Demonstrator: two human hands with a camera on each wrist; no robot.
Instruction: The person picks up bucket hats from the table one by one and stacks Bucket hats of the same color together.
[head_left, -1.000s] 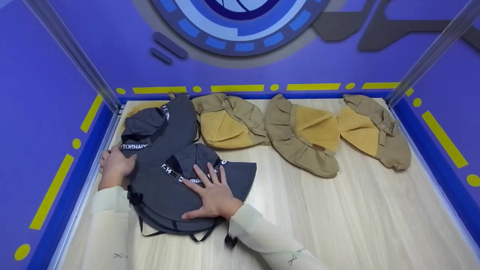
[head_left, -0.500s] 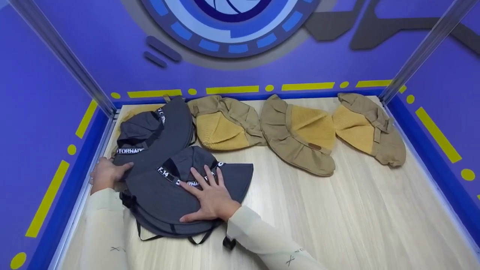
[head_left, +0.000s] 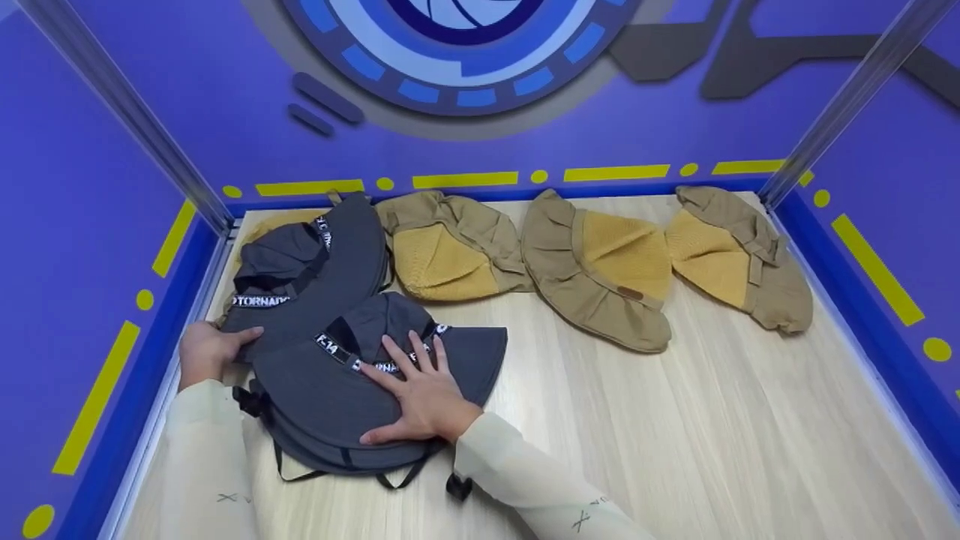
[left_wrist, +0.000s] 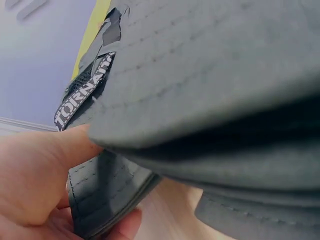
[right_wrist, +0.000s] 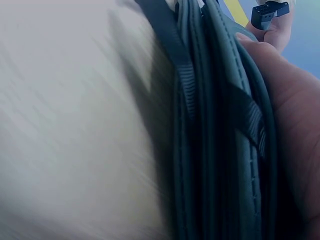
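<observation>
Two dark grey sun hats lie flattened at the left of the table, both with white-lettered bands. My left hand (head_left: pixel 206 352) pinches the brim of the rear grey hat (head_left: pixel 349 262); its thumb (left_wrist: pixel 75 145) lies over the brim and fingers show below the edge. My right hand (head_left: pixel 424 390) rests with spread fingers on the front grey hat (head_left: pixel 322 397), which overlaps the rear one. Layered brim edges (right_wrist: pixel 225 140) and black straps show in the right wrist view, beside that hand's thumb. A black buckle (head_left: pixel 247 401) hangs near my left wrist.
Three tan hats with yellow crowns, the left one (head_left: pixel 450 262), the middle one (head_left: pixel 622 255) and the right one (head_left: pixel 712 255), lie along the back wall. Yellow fabric (head_left: pixel 277 217) peeks out behind the rear grey hat. Blue panels enclose the wooden table (head_left: pixel 675 442).
My left hand has shifted slightly left and down along the rear grey hat's brim, which now shows between thumb and fingers. The right hand stays on the front hat. The view tilted slightly.
</observation>
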